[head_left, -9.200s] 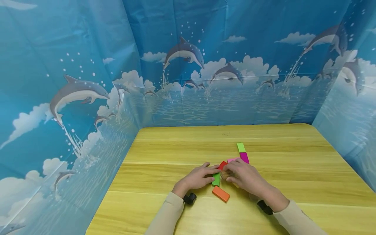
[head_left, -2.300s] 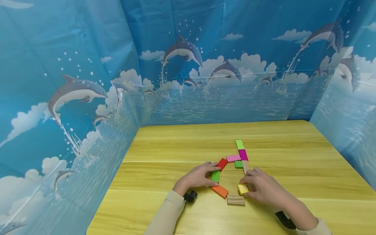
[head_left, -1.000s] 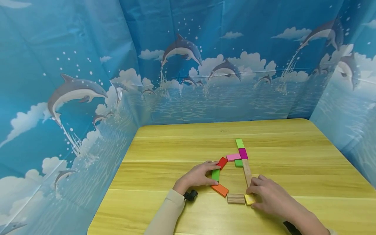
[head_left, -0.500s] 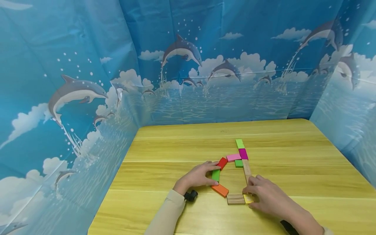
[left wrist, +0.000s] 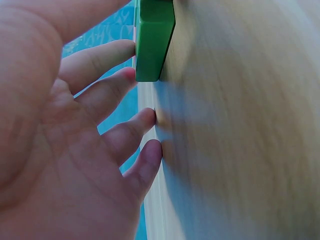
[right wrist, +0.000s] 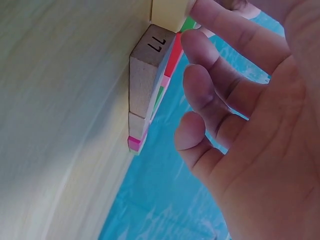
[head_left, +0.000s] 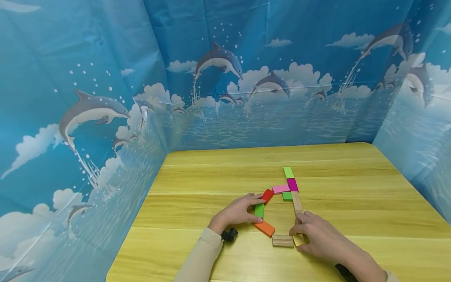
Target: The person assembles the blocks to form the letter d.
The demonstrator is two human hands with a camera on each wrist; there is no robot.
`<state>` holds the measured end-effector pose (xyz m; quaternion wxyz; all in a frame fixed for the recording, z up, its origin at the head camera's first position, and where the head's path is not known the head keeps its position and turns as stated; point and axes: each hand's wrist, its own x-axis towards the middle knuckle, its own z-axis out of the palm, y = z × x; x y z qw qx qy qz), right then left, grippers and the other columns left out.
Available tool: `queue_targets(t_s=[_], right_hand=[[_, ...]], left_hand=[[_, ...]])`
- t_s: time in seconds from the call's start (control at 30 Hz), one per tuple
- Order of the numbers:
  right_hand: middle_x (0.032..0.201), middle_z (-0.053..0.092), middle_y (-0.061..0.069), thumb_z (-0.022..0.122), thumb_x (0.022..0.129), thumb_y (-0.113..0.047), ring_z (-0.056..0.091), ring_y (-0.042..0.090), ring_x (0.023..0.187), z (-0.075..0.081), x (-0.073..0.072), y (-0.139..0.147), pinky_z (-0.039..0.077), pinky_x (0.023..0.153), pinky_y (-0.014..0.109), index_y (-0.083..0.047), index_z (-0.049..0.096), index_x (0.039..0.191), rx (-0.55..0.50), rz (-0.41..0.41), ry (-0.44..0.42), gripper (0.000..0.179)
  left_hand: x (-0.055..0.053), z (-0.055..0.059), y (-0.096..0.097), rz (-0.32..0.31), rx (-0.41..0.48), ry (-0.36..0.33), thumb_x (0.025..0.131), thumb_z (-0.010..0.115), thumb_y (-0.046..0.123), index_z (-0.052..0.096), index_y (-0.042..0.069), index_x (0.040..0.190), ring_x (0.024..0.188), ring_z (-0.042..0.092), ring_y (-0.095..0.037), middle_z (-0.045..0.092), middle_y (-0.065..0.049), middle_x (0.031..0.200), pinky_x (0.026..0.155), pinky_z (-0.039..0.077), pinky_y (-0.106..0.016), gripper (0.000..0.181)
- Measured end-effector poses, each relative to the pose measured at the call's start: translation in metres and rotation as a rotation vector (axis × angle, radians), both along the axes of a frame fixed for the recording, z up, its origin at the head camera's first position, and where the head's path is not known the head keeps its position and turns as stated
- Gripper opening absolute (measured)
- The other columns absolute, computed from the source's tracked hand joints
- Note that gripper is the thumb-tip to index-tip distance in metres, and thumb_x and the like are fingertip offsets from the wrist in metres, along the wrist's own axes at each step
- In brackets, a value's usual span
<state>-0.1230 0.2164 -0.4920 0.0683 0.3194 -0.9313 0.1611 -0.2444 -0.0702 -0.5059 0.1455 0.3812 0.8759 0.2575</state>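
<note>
In the head view, my right hand (head_left: 315,235) pinches a small yellow wooden block (head_left: 299,240) between thumb and fingers. It lies slightly angled at the right end of a brown wood-grain block (head_left: 282,241). My left hand (head_left: 239,211) rests beside the left part of the ring, fingers spread and relaxed, around a green block (head_left: 259,210). Its index finger reaches the red block (head_left: 267,196) and its thumb is at the orange block (head_left: 264,228). In the right wrist view, a plain wooden block (right wrist: 145,75) with dark marks stands past the yellow one.
A pink block (head_left: 280,189), a short green block (head_left: 287,196), a magenta block (head_left: 292,185) and a lime block (head_left: 288,172) lie farther back. Tan blocks (head_left: 296,201) run down the right side. The wooden table (head_left: 197,176) meets a dolphin-print curtain (head_left: 225,129).
Over nine seconds, the right hand came nearer; the brown block now lies past the orange one. The yellow block moved toward its right end and has just turned slightly. The left hand stays nearly still.
</note>
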Motion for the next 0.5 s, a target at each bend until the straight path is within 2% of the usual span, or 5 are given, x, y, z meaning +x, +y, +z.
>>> queue_targets(t_s=[0.27, 0.37, 0.5], right_hand=[[0.094, 0.052, -0.018, 0.091, 0.07, -0.031, 0.041, 0.005, 0.082, 0.012, 0.0, 0.002, 0.042, 0.067, 0.026, -0.033, 0.076, 0.101, 0.002, -0.007, -0.076, 0.035], [0.091, 0.053, -0.018, 0.09, 0.072, -0.029, 0.042, 0.006, 0.082, 0.019, -0.004, 0.003, 0.044, 0.067, 0.026, -0.029, 0.077, 0.102, -0.002, -0.007, -0.076, 0.033], [0.095, 0.061, -0.016, 0.09, 0.074, -0.03, 0.047, 0.006, 0.086, 0.024, -0.011, 0.005, 0.049, 0.07, 0.029, -0.022, 0.078, 0.104, 0.003, -0.009, -0.031, 0.034]], left_hand=[[0.0, 0.002, 0.0, -0.005, 0.003, 0.003, 0.092, 0.072, 0.048, 0.046, 0.028, 0.153, 0.151, 0.021, -0.023, 0.029, 0.009, 0.163, 0.115, 0.032, -0.047, 0.069], [0.0, 0.001, 0.0, -0.003, 0.003, 0.004, 0.092, 0.071, 0.049, 0.046, 0.029, 0.153, 0.151, 0.021, -0.023, 0.029, 0.009, 0.163, 0.115, 0.032, -0.047, 0.07], [0.0, -0.002, -0.001, 0.003, 0.003, -0.001, 0.091, 0.071, 0.051, 0.046, 0.03, 0.153, 0.151, 0.02, -0.022, 0.029, 0.011, 0.162, 0.115, 0.033, -0.048, 0.07]])
